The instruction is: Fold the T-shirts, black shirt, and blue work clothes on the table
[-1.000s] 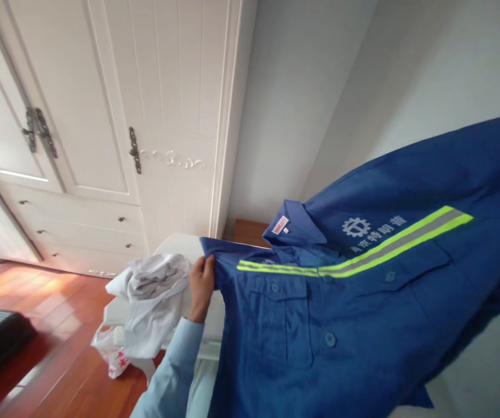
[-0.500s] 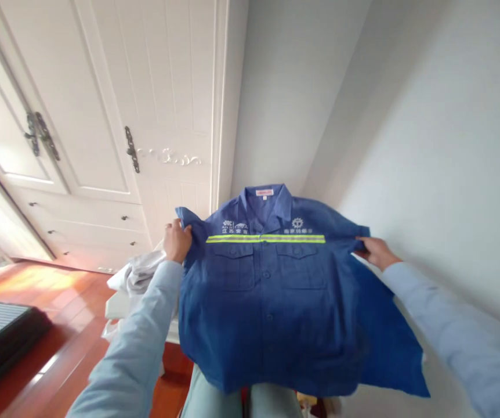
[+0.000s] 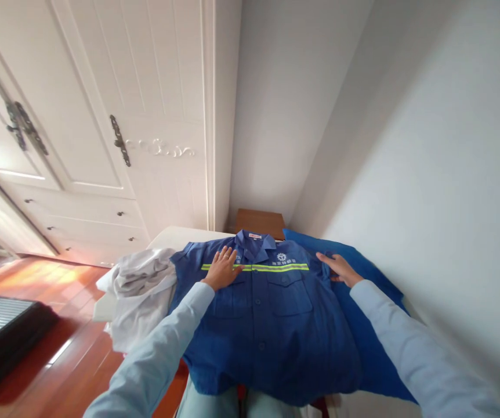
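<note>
A dark blue work shirt (image 3: 256,325) with a yellow-green reflective stripe lies front up over a white table (image 3: 176,235), collar away from me, its lower edge near my legs. My left hand (image 3: 223,268) rests on its chest beside the collar, fingers spread, covering part of the white lettering. At the shirt's right sleeve is my right hand (image 3: 337,268), fingers apart, its lower fingers partly hidden near the cloth. A brighter blue cloth (image 3: 376,325) extends from under the shirt on the right.
Crumpled white cloth (image 3: 141,284) lies on the table's left side. A brown box (image 3: 259,222) stands behind the collar. White cabinets (image 3: 167,191) rise at the left, a wall (image 3: 450,174) at the right. A dark ridged object (image 3: 2,331) is on the floor.
The shirt, held up by both sleeves before, has come down onto the table. My left hand has let go of the sleeve and moved right onto the chest; my right hand has moved inward and opened.
</note>
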### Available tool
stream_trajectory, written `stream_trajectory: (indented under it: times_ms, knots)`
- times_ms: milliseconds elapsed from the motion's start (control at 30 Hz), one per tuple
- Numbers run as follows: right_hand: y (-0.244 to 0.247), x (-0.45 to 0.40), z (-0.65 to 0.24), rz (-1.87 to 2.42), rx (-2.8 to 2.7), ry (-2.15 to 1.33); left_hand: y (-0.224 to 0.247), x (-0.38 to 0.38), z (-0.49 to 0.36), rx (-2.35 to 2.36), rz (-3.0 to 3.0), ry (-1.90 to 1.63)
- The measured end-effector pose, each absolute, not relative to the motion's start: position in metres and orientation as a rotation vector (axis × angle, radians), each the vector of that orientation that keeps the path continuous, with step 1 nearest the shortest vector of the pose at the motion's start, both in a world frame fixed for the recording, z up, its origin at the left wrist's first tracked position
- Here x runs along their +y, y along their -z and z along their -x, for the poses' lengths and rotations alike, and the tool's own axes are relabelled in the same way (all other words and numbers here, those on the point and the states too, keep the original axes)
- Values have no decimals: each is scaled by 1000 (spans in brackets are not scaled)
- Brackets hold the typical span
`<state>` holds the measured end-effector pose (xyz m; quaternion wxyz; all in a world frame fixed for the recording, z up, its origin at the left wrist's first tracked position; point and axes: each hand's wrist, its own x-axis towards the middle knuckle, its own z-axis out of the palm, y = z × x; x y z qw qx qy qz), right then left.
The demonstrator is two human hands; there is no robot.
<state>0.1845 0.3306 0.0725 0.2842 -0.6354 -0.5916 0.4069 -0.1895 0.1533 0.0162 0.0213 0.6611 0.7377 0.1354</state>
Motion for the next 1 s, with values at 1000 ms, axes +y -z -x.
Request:
stream_trajectory:
  times_ms: [1000]
  knots:
    - [-43, 298, 48, 677, -2639, -323, 10, 159, 183, 2346, -2076, -389]
